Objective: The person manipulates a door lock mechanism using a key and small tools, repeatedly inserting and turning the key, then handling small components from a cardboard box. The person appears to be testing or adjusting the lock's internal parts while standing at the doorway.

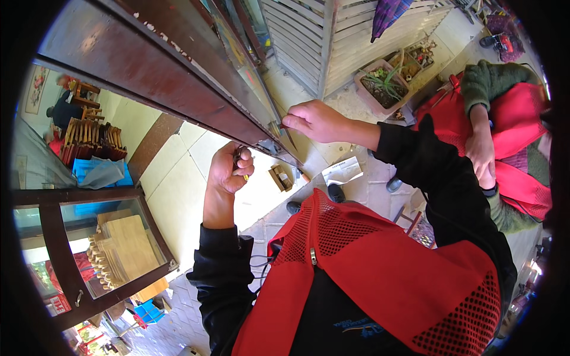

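A dark brown door (pixel 178 89) with chipped paint runs from the upper left down to the middle. Near its edge is a metal lock fitting (pixel 268 144). On the near side of that fitting, my left hand (pixel 228 169) is closed around a small dark object with a bit of yellow by it; the fingers hide most of it. Across the edge, my right hand (pixel 320 121) pinches with thumb and forefinger at the door's far side. Whatever lies in that pinch is too small to make out.
A small open cardboard box (pixel 280 178) and a printed paper sheet (pixel 342 171) lie on the floor below. A person in a red vest (pixel 519 118) sits at the right. Behind are a potted plant (pixel 383 83) and white slatted panel (pixel 297 35). A glazed door (pixel 110 249) stands left.
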`<state>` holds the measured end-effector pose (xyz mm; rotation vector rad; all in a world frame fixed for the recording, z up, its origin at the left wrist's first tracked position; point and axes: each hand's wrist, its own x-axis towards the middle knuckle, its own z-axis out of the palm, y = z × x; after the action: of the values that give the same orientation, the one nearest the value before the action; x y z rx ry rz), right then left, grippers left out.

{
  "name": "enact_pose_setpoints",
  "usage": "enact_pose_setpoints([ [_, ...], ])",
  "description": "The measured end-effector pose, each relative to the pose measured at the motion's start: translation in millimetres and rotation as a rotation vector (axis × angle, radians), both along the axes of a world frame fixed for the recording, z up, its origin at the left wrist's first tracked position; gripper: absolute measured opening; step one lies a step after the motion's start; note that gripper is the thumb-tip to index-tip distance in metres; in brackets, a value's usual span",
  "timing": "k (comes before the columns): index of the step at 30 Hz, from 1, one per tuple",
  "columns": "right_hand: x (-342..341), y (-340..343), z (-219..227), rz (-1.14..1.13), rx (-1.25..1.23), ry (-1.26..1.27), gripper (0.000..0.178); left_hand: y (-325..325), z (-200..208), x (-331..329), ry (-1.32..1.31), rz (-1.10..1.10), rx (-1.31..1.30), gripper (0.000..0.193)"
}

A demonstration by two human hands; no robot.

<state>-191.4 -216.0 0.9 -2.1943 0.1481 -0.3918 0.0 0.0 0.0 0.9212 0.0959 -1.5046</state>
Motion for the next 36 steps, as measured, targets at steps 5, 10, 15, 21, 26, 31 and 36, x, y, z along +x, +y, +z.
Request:
enact_pose_setpoints([
  [5, 3.3, 14.1, 2.4, -0.04, 0.838, 0.256, 0.031, 4.0, 28.5, -29.7, -0.278, 0.028, 0.094, 0.025],
  [10, 11.2, 6.5, 1.5, -0.07, 1.416, 0.533, 0.029, 9.0, 33.8, -31.7, -0.359, 0.007, 0.184, 0.027],
  [15, -4.1, 22.2, 8.0, -0.154, 0.407, 0.016, 0.027, 8.2, 27.5, -32.9, -0.328, 0.038, 0.105, 0.026],
  [21, 1.8, 7.3, 1.2, -0.061, -0.108, -0.157, 0.032, 6.4, 23.7, -34.1, -0.331, 0.067, 0.107, 0.024],
  [26, 11.3, 7.8, 8.5, -0.073, 1.254, 0.383, 0.029, 5.5, 21.9, -33.1, -0.327, 0.068, 0.095, 0.021],
  [31, 16.1, 6.7, 14.2, -0.141, 1.375, 0.536, 0.027, 4.2, 21.3, -32.4, -0.345, 0.071, 0.092, 0.021],
  [36, 14.8, 6.9, 14.3, -0.128, 1.331, 0.501, 0.025, 3.4, 21.8, -32.1, -0.347, 0.055, 0.07, 0.021],
])
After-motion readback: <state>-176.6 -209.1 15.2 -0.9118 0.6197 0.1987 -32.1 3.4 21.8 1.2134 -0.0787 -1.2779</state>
